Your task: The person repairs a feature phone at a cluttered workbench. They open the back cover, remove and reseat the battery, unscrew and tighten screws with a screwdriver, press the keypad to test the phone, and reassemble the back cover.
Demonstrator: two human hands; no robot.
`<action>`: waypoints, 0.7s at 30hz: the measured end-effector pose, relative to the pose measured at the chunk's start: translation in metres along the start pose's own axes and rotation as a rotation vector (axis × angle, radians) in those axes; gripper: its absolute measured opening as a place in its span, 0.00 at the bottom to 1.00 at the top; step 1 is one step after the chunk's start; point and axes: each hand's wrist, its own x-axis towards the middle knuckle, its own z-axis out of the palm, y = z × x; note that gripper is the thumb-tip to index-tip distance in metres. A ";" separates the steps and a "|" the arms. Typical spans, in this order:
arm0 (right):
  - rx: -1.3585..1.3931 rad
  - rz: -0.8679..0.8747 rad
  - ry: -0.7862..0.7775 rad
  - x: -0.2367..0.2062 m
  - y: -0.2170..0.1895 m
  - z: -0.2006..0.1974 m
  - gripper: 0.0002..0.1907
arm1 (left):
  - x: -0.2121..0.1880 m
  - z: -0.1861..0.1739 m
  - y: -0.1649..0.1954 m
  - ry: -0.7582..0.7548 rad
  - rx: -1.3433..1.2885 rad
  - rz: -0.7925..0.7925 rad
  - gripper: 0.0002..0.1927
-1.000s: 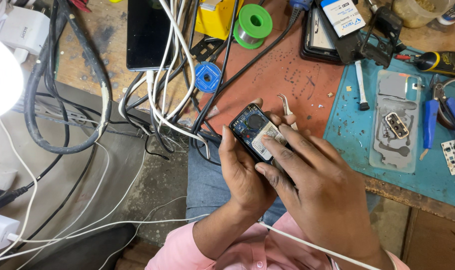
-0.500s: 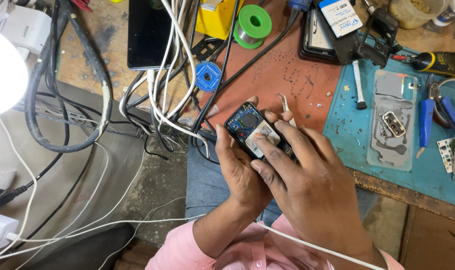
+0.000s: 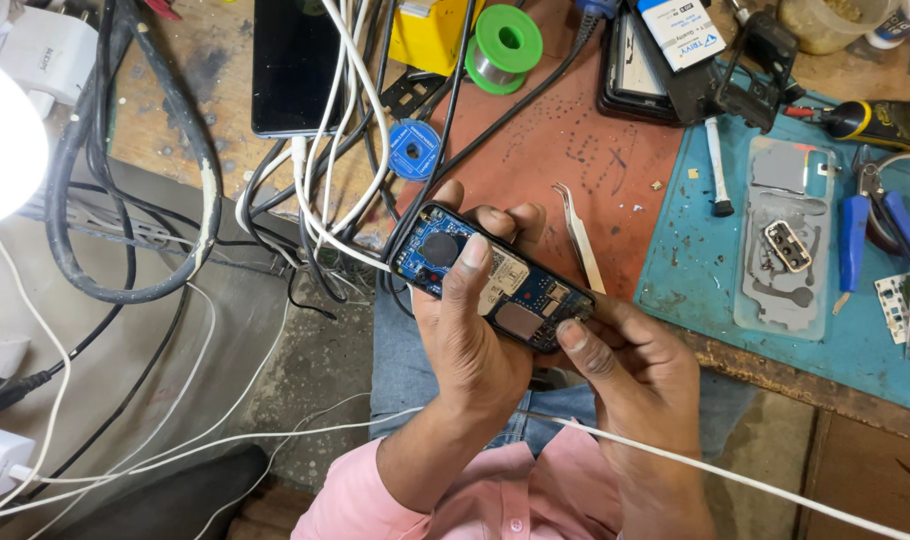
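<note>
I hold an opened mobile phone (image 3: 495, 280) with its blue circuit board exposed, over my lap at the workbench's edge. My left hand (image 3: 470, 335) cradles it from below, thumb lying across the board and fingertips curled over its far side. My right hand (image 3: 630, 380) grips the phone's right end, index finger pressed on the lower corner. A white cable (image 3: 330, 235) runs to the phone's left end. Metal tweezers (image 3: 582, 250) lie on the red mat (image 3: 575, 140) just beyond the phone.
A teal mat (image 3: 855, 330) at the right carries a clear phone case (image 3: 790, 240), blue-handled pliers (image 3: 880, 225) and small parts. A dark smartphone (image 3: 295, 65), green solder spool (image 3: 503, 47), blue spool (image 3: 413, 150) and tangled black and white cables (image 3: 205, 200) crowd the left. A lamp (image 3: 5, 140) glows far left.
The phone has turned from slanted to nearly level and now shows more of its board. My right hand slid from covering it to its right end; my left thumb now lies across it.
</note>
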 end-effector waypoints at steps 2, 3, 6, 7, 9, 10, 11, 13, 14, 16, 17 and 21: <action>-0.025 -0.014 0.024 -0.002 0.002 -0.001 0.16 | -0.001 -0.003 0.001 -0.028 0.007 -0.007 0.32; -0.036 -0.019 0.034 -0.002 0.001 -0.001 0.15 | -0.001 -0.006 0.001 -0.042 0.012 -0.009 0.32; -0.083 -0.075 0.093 -0.002 -0.002 -0.002 0.14 | -0.001 -0.014 0.003 -0.026 0.094 -0.024 0.32; -0.111 -0.107 0.091 -0.002 -0.005 -0.003 0.13 | 0.000 -0.017 0.004 -0.025 0.140 -0.032 0.31; -0.170 -0.166 0.087 -0.002 -0.011 -0.007 0.11 | 0.001 -0.022 0.008 -0.019 0.231 -0.050 0.30; -0.186 -0.174 0.096 -0.002 -0.014 -0.009 0.12 | 0.002 -0.025 0.012 -0.062 0.298 -0.047 0.28; -0.203 -0.183 0.107 -0.001 -0.018 -0.012 0.13 | 0.004 -0.028 0.017 -0.107 0.363 -0.046 0.26; -0.243 -0.200 0.130 0.002 -0.024 -0.015 0.14 | 0.007 -0.034 0.028 -0.171 0.514 -0.122 0.23; -0.266 -0.209 0.144 0.003 -0.028 -0.016 0.14 | 0.007 -0.038 0.035 -0.191 0.599 -0.201 0.22; -0.264 -0.204 0.141 0.007 -0.034 -0.015 0.15 | 0.006 -0.042 0.037 -0.218 0.657 -0.287 0.19; -0.239 -0.193 0.126 0.008 -0.036 -0.013 0.16 | 0.005 -0.044 0.036 -0.226 0.631 -0.294 0.18; -0.088 -0.109 0.072 0.010 -0.038 -0.006 0.24 | 0.002 -0.051 0.028 -0.225 0.545 -0.243 0.17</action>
